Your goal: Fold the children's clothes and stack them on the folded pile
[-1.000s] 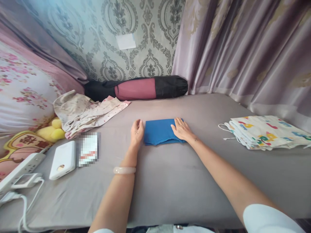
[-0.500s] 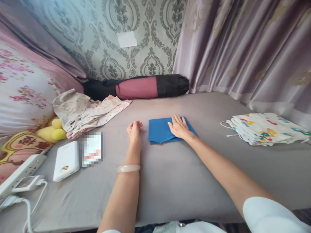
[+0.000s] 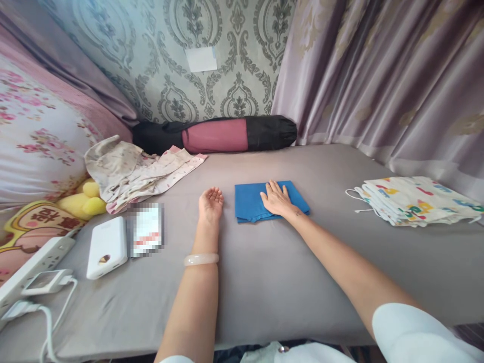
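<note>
A blue cloth (image 3: 249, 200), folded into a flat rectangle, lies on the grey sheet-covered surface (image 3: 264, 272) in front of me. My right hand (image 3: 278, 199) rests flat on its right half, palm down with the fingers spread. To the left of the cloth, and apart from it, my left hand (image 3: 210, 203) lies palm up. Its fingers are loosely curled at the tips and hold nothing. A pale bangle (image 3: 201, 259) circles my left forearm.
At right sits a folded white cloth with colourful prints (image 3: 419, 199) and cords. Leftward are a white power bank (image 3: 108, 247), a blurred-out card-like item (image 3: 147, 229), a power strip (image 3: 45, 257) with cables and crumpled patterned clothing (image 3: 139, 174). A pink-and-black rolled bag (image 3: 215, 135) lies along the wall.
My left hand has turned from a side-on, curled pose to palm up with its fingers more open. My right hand stays on the blue cloth. The view has shifted slightly.
</note>
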Available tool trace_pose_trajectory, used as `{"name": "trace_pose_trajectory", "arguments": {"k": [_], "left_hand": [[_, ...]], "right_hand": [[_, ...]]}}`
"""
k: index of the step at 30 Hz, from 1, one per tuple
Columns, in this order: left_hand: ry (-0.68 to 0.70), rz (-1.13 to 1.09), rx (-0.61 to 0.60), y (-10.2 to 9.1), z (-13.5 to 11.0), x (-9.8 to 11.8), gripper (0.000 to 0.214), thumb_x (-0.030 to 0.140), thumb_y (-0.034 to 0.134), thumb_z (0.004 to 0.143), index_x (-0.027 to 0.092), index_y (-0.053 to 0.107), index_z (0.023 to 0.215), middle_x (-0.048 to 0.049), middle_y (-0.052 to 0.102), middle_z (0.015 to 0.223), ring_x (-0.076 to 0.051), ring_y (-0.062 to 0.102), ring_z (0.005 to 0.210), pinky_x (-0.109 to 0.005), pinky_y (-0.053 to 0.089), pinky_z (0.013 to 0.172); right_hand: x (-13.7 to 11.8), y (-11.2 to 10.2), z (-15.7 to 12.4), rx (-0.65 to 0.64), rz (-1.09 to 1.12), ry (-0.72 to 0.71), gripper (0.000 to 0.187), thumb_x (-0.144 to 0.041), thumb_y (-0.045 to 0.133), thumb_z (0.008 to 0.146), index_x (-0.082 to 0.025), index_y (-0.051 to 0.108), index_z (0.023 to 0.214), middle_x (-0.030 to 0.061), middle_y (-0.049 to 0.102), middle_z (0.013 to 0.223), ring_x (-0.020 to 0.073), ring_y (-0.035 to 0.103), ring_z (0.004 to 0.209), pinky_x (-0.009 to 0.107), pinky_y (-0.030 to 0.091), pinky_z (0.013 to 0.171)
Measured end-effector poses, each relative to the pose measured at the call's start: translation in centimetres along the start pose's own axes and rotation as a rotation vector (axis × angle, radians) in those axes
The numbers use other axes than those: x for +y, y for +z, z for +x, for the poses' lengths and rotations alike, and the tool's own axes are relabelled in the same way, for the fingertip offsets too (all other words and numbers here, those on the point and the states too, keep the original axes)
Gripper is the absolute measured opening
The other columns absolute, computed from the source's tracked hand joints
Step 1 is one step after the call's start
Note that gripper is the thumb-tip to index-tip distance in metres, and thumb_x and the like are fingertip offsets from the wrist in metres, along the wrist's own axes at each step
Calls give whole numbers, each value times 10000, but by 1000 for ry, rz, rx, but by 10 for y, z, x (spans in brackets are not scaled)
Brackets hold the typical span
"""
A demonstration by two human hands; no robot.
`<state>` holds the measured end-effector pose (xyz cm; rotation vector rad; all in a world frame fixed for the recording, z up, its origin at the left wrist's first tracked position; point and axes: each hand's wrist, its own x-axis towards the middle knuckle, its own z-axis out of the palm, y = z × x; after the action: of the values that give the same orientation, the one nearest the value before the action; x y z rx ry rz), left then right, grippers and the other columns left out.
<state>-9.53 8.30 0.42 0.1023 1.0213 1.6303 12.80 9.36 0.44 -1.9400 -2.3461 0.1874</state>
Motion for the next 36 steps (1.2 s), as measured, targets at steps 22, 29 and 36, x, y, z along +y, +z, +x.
{"name": "trace_pose_trajectory", "arguments": {"k": [22,29,36], "left_hand": [[-91,-198,9,3,-6,5,115,81,491,786,160,573,775,-14,591,649,-100,578,545,-195,432,520],[-95,-200,-4,2,-4,5,139,85,470,807,161,563,737,-10,595,636,-94,580,536,-195,437,522],[-89,-205,-7,2,-5,5,144,84,470,813,159,567,735,-10,593,632,-92,583,546,-192,438,530]], "right_hand": [[-54,4,7,-4,116,-73,636,-379,207,982,-13,271,1498,169,217,1583,276,164,1467,521,112,1180],[-96,8,10,64,131,-234,596,-350,236,984,-27,330,1476,169,230,1580,257,161,1469,478,91,1186],[-100,28,14,24,131,-216,605,-351,261,973,-16,352,1469,155,248,1576,247,139,1473,468,70,1190]]}}
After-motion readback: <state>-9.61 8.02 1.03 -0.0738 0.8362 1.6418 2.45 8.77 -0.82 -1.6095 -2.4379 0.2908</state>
